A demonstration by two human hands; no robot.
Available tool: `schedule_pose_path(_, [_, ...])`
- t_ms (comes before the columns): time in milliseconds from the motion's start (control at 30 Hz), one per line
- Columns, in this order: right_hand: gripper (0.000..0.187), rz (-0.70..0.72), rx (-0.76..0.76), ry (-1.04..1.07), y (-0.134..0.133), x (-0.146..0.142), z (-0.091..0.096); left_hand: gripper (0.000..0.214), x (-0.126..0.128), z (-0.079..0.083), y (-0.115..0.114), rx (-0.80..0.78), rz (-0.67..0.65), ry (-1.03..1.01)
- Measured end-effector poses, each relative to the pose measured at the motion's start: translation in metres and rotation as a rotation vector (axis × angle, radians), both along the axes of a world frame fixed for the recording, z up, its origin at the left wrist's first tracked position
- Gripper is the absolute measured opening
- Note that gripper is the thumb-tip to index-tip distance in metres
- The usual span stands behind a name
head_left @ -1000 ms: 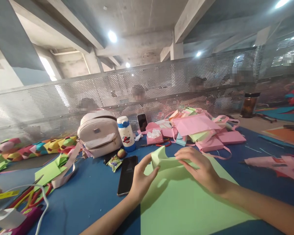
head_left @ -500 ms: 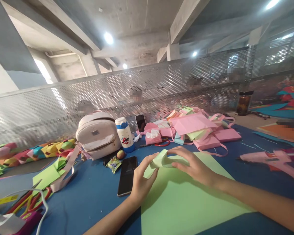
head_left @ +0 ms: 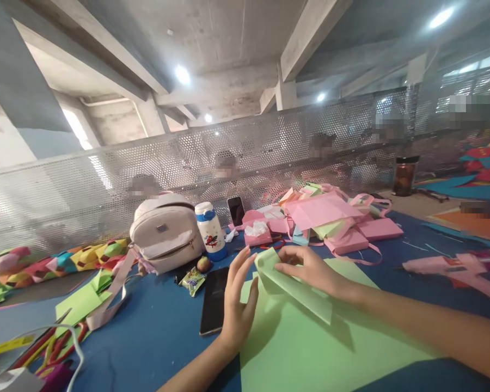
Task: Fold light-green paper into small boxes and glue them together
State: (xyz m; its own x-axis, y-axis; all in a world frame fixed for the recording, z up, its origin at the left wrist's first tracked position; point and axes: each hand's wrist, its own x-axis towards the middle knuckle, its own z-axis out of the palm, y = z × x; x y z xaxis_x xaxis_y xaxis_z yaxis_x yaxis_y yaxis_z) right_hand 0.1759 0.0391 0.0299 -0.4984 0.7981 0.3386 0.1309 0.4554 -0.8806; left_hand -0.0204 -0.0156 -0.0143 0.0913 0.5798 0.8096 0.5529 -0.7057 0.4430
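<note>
A large light green paper sheet (head_left: 310, 348) lies on the blue table in front of me, its far left corner lifted and folded toward me. My right hand (head_left: 310, 269) pinches that folded corner at its top edge. My left hand (head_left: 237, 299) is raised beside the fold with fingers stretched out, its edge resting on the sheet's left border. A black phone (head_left: 213, 300) lies just left of my left hand.
A beige backpack (head_left: 165, 231), a white and blue bottle (head_left: 211, 231), a snack packet (head_left: 191, 279) and a pile of pink papers (head_left: 330, 218) stand beyond the sheet. Scissors and green paper lie at left (head_left: 77, 302). A perforated metal screen (head_left: 65, 196) runs behind, with people beyond it.
My right hand has pulled the folded corner further over toward me, lengthening the flap. My left hand let go of the paper and opened its fingers.
</note>
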Motion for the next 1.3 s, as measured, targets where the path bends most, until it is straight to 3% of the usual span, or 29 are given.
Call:
schedule_pose_path(167, [0.019,-0.111,0.135,0.068,0.004,-0.004,-0.004,0.014,0.009,0.000,-0.006,-0.184,0.106,-0.338])
schedule_pose_path(367, [0.018,-0.208,0.487,0.075,0.004,-0.008,-0.007,0.043,0.017,0.006,-0.013,-0.512,-0.031,-0.308])
schedule_pose_path(533, [0.019,-0.182,0.521,0.067,-0.001,-0.016,-0.017,0.048,0.018,0.006,-0.011,-0.568,-0.059,-0.292])
schedule_pose_path(800, [0.018,-0.133,0.274,0.077,-0.010,-0.022,-0.021,0.046,0.015,0.004,-0.009,-0.567,-0.095,-0.375])
schedule_pose_path(1033, [0.033,0.021,-0.250,0.211,-0.020,-0.027,-0.013,0.047,0.019,0.000,-0.009,-0.563,-0.084,-0.303])
schedule_pose_path(1300, [0.042,0.031,-0.376,0.258,-0.025,-0.028,-0.014,0.055,0.017,-0.003,-0.009,-0.582,-0.051,-0.303])
